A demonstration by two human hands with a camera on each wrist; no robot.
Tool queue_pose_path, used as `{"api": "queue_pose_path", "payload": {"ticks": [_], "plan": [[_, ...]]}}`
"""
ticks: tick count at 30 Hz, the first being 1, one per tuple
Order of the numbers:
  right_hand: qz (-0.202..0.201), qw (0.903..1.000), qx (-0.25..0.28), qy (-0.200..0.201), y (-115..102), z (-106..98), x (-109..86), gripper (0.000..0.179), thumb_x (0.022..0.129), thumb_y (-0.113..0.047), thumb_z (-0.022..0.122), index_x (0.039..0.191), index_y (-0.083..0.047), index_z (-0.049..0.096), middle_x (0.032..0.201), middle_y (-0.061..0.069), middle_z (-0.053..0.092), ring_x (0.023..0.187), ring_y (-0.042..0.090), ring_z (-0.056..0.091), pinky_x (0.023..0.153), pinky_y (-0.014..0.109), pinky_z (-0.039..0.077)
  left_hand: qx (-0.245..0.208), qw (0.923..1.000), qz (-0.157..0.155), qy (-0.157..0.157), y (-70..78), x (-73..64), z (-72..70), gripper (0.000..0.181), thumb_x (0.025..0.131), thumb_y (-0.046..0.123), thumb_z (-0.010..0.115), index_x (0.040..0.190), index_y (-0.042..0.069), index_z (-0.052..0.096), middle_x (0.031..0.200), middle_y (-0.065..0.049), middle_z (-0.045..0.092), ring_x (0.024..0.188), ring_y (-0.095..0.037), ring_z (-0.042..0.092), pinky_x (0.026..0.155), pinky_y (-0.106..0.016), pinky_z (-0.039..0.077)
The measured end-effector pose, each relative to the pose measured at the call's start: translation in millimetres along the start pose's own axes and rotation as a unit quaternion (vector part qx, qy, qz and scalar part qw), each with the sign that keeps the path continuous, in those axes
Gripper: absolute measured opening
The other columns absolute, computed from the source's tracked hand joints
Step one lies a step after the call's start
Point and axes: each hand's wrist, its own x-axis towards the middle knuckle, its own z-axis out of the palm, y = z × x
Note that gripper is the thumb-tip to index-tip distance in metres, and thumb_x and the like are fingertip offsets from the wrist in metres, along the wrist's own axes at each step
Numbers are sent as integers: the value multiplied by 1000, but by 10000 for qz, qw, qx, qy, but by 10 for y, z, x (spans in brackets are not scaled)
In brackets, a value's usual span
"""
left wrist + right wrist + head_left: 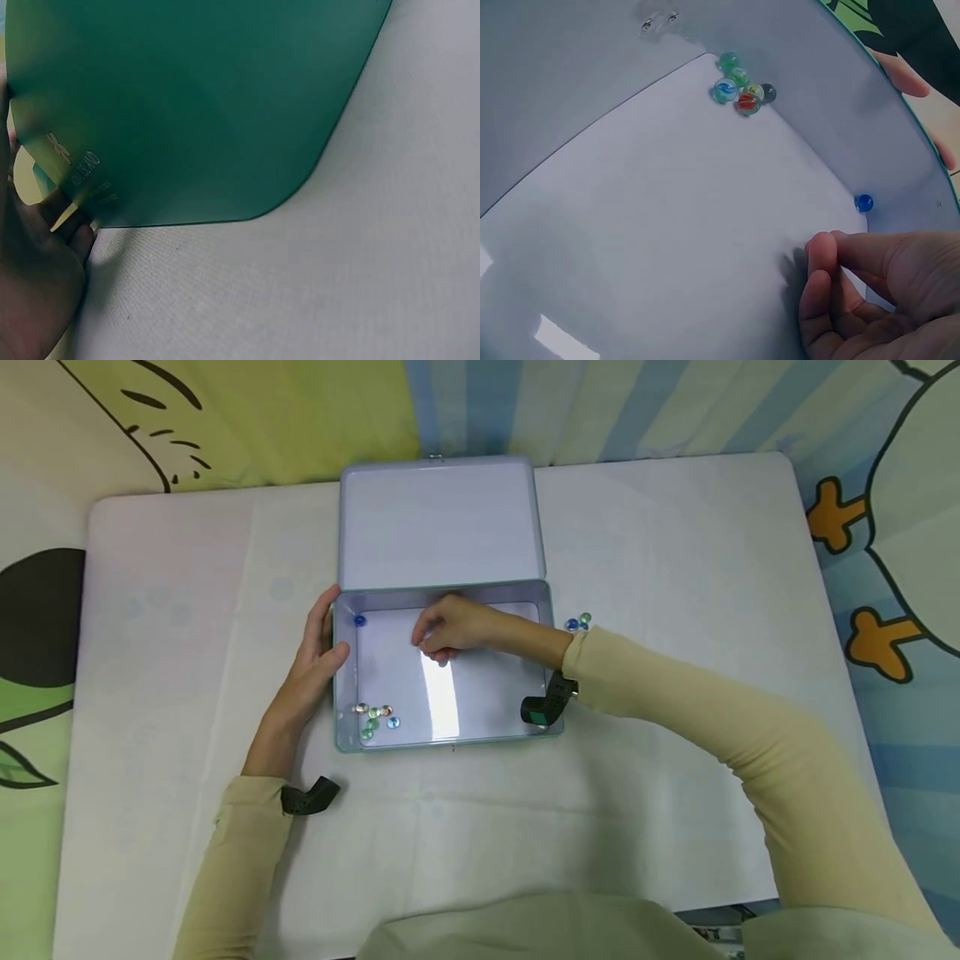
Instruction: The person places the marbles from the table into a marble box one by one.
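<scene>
Marbles (748,103) in box (487,714), right grip (459,622) inside

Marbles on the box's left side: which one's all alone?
The deep blue marble, in the far left corner; the other marbles bunch at the near corner.

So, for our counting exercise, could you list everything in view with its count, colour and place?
box: 1, pale grey inside, green rim, mid-table
lid: 1, pale grey, open behind box
clustered marbles: 6, mixed colours, box's near left corner
lone marble: 1, blue, box's far left corner
loose marbles: 3 visible, blue and green, right of box
table: 1, white, under box
printed backdrop: count unclear, multicoloured, around table
wrist devices: 2, black, one per wrist
sleeves: 2, beige, on both arms
left hand: 1, bare, at box's left side
right hand: 1, bare, inside box, grip unclear
</scene>
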Motion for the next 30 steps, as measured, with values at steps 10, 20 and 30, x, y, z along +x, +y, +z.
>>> {"api": "queue_pose_path", "payload": {"ticks": [10,20,30], "plan": [[26,10000,-70,-26,-5,-2,6,18,93,-6,60,109,-3,68,69,2,63,63,11,60,65,22,49,15,10000,-72,6,21,1,3,81,89,48,64,153,34,16,162,-2,15,148,-18,13,118,-50,6],[-953,9946,-368,170,-104,-151,-594,28,96,-17,58,122,-9,65,102,15,70,89,33,63,83,44,51,72,10000,-50,24,14,-9,14,83,88,50,65,154,33,16,163,-3,12,149,-19,11,119,-50,4],[-1440,9731,1408,1117,343,-256,-1477,23,98,-15,58,118,-7,65,93,3,67,78,19,59,76,28,51,110,9999,-77,41,-3,-15,-11,82,89,49,64,154,33,17,164,0,10,151,-18,6,119,-52,0]]}}
